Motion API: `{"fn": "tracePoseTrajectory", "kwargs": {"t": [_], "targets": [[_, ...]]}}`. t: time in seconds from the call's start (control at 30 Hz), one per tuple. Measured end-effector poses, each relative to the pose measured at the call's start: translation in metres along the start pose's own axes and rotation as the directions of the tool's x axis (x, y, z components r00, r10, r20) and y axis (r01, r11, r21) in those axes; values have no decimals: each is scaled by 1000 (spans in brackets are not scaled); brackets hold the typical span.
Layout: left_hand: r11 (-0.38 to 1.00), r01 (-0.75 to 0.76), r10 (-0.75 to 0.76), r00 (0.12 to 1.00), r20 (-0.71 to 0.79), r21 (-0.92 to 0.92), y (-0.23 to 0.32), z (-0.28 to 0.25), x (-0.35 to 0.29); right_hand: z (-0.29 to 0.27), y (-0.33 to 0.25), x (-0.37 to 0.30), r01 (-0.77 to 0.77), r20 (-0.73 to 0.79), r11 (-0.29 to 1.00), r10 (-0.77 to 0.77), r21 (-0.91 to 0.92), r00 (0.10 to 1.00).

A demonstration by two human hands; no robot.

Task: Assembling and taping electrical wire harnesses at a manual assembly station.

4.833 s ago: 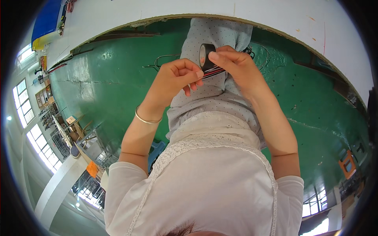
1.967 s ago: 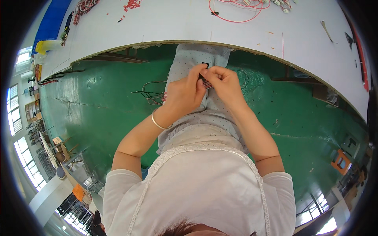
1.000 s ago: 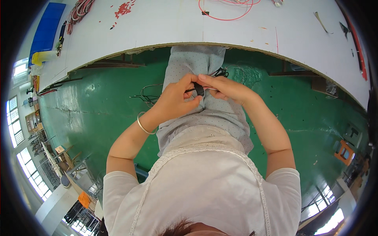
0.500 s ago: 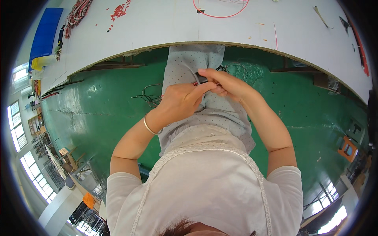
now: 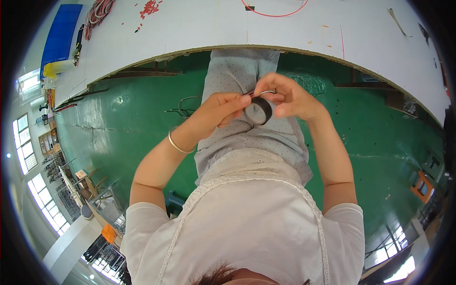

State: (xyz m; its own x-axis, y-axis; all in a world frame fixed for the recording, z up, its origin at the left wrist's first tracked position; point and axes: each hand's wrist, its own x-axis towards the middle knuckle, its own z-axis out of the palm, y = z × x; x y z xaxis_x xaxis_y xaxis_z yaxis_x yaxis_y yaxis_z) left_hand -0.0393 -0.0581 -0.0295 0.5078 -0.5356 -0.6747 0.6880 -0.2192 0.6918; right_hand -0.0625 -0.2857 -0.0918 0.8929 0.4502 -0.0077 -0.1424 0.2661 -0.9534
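Note:
A thin bundle of wires [image 5: 250, 93] is pinched between the thumb and fingers of my left hand [image 5: 219, 110], over my lap. Just below the pinch hangs a roll of black tape [image 5: 267, 108], tilted, its round opening showing. My right hand [image 5: 293, 99] is on the right of the roll, fingers curled and thumb held apart from them. Its index fingertip reaches the wires above the roll; whether it touches them I cannot tell. More dark wire ends [image 5: 183, 110] stick out left of my leg.
Ahead is the white tabletop [image 5: 204, 28] with its curved-looking near edge. On it lie coiled wires [image 5: 97, 16], small red pieces [image 5: 149, 8], a blue bin [image 5: 61, 35] and a pink-red loop [image 5: 280, 15]. An orange stool [image 5: 422, 186] stands on the green floor [image 5: 123, 137].
My right hand has loosened from its closed grip beside the left and spread its thumb away. The black tape roll now shows face-on below the wires. My left hand still pinches.

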Motion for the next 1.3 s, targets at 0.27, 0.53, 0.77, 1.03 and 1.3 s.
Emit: {"fn": "tracePoseTrajectory", "kwargs": {"t": [0.27,0.53,0.77,1.03,1.3], "targets": [[364,-364,668,743,31,857,-7,12,5,4,-19,13,-607,-244,753,557,-255,794],[308,-421,689,717,105,853,-5,10,3,-1,-23,5,-290,-227,952,304,97,925],[991,-48,28,987,156,122,7,-13,0,-10,-47,-7,-49,23,990,53,-134,998],[860,-67,43,997,58,506,29,4,1,4,-57,-25,160,145,522,-70,-838,987],[305,-425,651,746,139,852,8,14,7,3,-46,-2,-417,-189,866,376,-275,907]]}}
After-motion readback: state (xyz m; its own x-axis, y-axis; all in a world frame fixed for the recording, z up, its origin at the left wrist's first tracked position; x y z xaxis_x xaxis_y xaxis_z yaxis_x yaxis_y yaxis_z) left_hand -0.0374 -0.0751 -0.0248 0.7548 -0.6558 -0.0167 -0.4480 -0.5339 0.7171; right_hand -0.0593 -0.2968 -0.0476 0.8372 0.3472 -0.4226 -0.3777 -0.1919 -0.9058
